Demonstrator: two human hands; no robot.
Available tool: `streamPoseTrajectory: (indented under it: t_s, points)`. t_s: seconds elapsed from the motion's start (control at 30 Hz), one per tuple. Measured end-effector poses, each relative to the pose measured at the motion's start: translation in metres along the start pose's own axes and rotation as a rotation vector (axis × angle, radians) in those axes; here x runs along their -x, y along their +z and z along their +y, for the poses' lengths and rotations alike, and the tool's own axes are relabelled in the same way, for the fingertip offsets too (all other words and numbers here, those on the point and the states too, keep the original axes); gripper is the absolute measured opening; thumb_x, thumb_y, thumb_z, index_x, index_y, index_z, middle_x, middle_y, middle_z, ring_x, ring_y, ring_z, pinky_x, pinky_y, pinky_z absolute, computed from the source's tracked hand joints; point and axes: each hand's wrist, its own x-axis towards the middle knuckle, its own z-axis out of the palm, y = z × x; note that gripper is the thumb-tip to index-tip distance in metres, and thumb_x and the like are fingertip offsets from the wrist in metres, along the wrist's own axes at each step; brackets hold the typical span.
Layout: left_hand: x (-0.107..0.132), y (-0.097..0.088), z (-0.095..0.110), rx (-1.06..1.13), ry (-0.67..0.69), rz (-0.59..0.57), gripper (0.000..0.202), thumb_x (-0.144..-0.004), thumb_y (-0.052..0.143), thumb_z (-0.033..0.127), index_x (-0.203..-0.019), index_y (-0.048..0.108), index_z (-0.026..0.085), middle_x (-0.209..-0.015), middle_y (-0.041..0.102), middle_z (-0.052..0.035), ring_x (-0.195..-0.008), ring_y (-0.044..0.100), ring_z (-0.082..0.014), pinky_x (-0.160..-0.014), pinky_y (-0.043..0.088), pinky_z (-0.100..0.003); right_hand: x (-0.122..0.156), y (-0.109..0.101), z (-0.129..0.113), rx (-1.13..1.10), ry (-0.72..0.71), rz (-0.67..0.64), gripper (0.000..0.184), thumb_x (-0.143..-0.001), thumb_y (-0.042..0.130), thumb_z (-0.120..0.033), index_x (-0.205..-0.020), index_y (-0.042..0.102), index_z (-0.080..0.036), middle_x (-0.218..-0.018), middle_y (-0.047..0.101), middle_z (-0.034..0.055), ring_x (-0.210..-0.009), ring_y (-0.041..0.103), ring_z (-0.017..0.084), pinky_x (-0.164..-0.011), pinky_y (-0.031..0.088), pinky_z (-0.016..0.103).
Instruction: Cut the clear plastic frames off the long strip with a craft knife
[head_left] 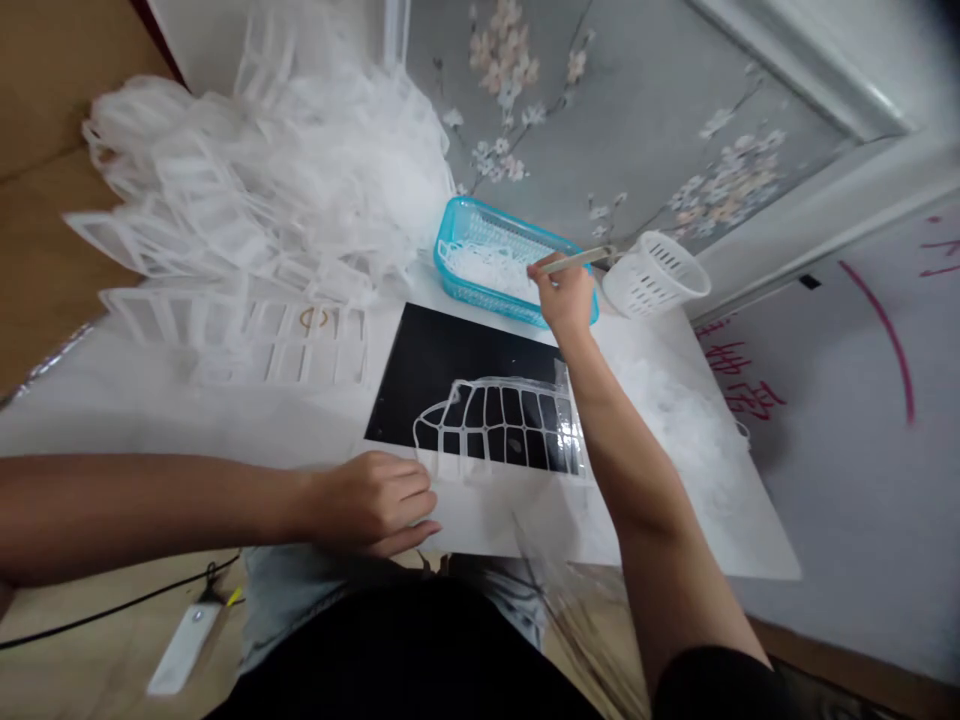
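My right hand (pixel 564 298) is closed round a slim, pale tool that looks like tweezers (pixel 576 261). It is over the right part of a turquoise basket (pixel 517 312), which holds a heap of small white pieces (pixel 487 266). Below, a white lattice-like plastic sheet (pixel 486 428) lies partly over a black board (pixel 420 350), its lower edge running onto the white table. My left hand (pixel 386 503) rests at the table's near edge, beside the sheet's lower left corner. Its fingers are curled together, and anything between them is hidden.
A big pile of white translucent frames (pixel 300 170) rises at the back left. To the right of the basket, a white slotted cup (pixel 656 275) leans over. Clear plastic scraps (pixel 682 430) lie on the right of the table (pixel 300 425). A whiteboard (pixel 840 400) stands at right.
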Motion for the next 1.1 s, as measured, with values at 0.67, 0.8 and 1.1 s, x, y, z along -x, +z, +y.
streamPoseTrajectory:
  t_s: [0.67,0.8,1.1]
  points:
    - [-0.093,-0.002,-0.118,0.852,-0.955,-0.035,0.025,-0.097,0.050,0.045,-0.096,0.039,0.022,-0.097,0.068,-0.0058,-0.063,0.064,-0.0126,-0.061,0.052,-0.029,0.068,-0.006,-0.032,-0.527,0.032,0.232,0.029,-0.092,0.060,-0.047,-0.097,0.071,-0.020,-0.113,0.074,0.0092,-0.112,0.066,0.022,-0.100,0.049,0.040]
    - [-0.097,-0.002,-0.154,0.714,-1.021,-0.021,0.023,-0.096,0.053,0.041,-0.098,0.039,0.023,-0.070,0.057,0.0042,-0.043,0.051,-0.0082,-0.045,0.037,-0.021,0.110,0.002,-0.070,-0.804,0.118,0.139,0.032,-0.090,0.062,-0.050,-0.096,0.071,-0.020,-0.096,0.075,0.0066,-0.091,0.069,0.020,-0.085,0.055,0.036]
    - [-0.062,0.000,-0.184,0.374,-0.746,0.031,0.048,-0.079,0.072,0.037,-0.121,0.054,0.021,-0.111,0.061,-0.0044,-0.090,0.058,-0.0159,-0.081,0.048,-0.029,0.142,0.033,-0.074,-0.826,0.215,-0.232,0.029,-0.082,0.073,-0.048,-0.079,0.073,-0.019,-0.062,0.064,-0.0017,-0.057,0.056,0.012,-0.056,0.045,0.026]
